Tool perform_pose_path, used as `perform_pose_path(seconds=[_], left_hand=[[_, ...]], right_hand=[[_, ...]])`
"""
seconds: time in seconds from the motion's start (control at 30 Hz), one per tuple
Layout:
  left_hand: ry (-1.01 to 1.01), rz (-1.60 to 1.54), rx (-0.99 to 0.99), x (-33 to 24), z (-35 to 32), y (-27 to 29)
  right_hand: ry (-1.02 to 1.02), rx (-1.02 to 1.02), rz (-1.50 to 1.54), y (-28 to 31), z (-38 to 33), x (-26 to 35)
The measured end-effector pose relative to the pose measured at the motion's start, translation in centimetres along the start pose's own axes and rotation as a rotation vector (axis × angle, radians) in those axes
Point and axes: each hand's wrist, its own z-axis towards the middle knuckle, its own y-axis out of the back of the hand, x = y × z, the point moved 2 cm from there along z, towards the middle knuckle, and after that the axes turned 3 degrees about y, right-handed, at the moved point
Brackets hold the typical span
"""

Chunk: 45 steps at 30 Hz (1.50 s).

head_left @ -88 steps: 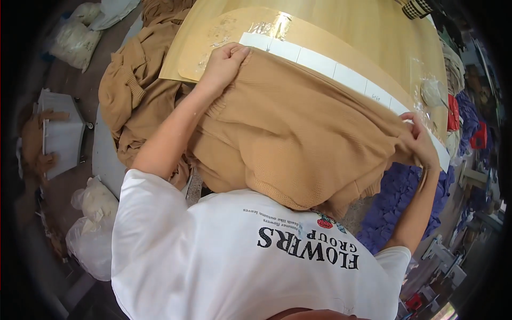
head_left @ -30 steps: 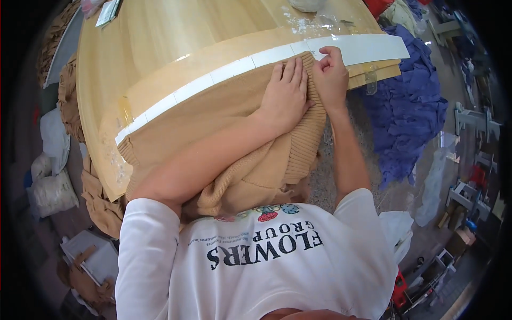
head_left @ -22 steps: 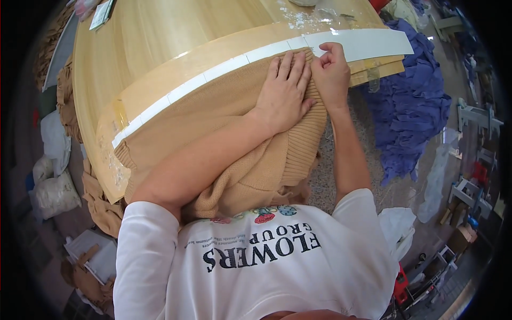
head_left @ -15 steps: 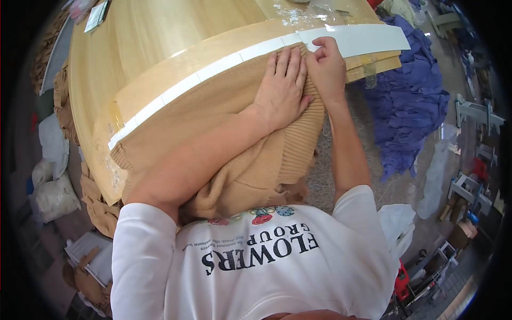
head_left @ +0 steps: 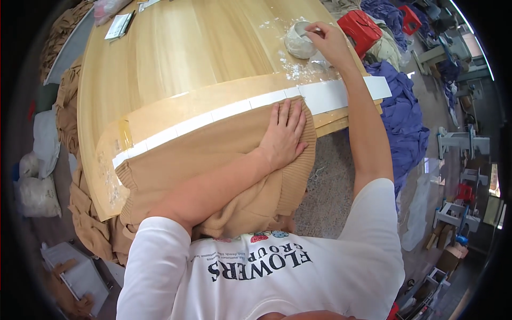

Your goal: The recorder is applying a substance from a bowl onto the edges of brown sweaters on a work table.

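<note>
Clutter lying around the pale wooden counter (head_left: 202,58)

A red plastic stool (head_left: 361,25) is sitting beyond the counter's far right corner, a heap of purple fabric (head_left: 402,114) is lying on the floor just beside the right edge, tan knit garments (head_left: 85,213) are hanging off the left edge, and white filled bags (head_left: 36,194) are resting further left.

Wooden table (head_left: 202,58), speckled floor (head_left: 325,186), purple fabric heap (head_left: 405,122)

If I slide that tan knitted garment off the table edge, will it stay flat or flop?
The tan knitted garment would likely flop: it already drapes limply over the wooden table edge. It probably slides only grudgingly while the left hand presses it flat. Ribbed knit looks soft, not fragile.
</note>
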Motion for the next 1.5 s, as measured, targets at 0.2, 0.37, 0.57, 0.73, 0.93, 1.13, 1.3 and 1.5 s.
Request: perform_pose_path(seconds=[0.2, 0.37, 0.57, 0.73, 0.93, 1.13, 1.3, 1.5], left_hand=[[0.01, -0.018, -0.029, 0.3, 0.1, -0.1], [0.018, -0.027, -0.019, -0.1, 0.0, -0.2], [0.009, -0.071, -0.049, -0.1, 0.0, -0.6], [0.019, -0.044, -0.09, 0.3, 0.2, -0.2], [0.065, -0.054, -0.064, 0.2, -0.1, -0.5], [0.1, -0.047, -0.058, 0.4, -0.5, -0.6], [0.094, -0.043, -0.059, 0.3, -0.3, -0.7], [0.086, -0.023, -0.048, 0.2, -0.1, -0.7]], right_hand=[[-0.035, -0.108, -0.487, 0.6, 2.9, -1.1], [-0.047, -0.105, -0.227, 1.5, 2.8, -2.8], [-0.095, 0.101, -0.229, 2.2, 2.6, -1.8], [-0.16, -0.01, 0.08, 1.6, 2.1, 0.0], [-0.214, -0.449, 0.564, 1.5, -2.5, 3.0], [-0.151, -0.431, 0.596, -0.3, -11.9, 5.5], [-0.193, -0.383, 0.604, -2.2, -15.6, 6.5], [-0.175, -0.298, 0.487, -3.1, -16.4, 6.2]])
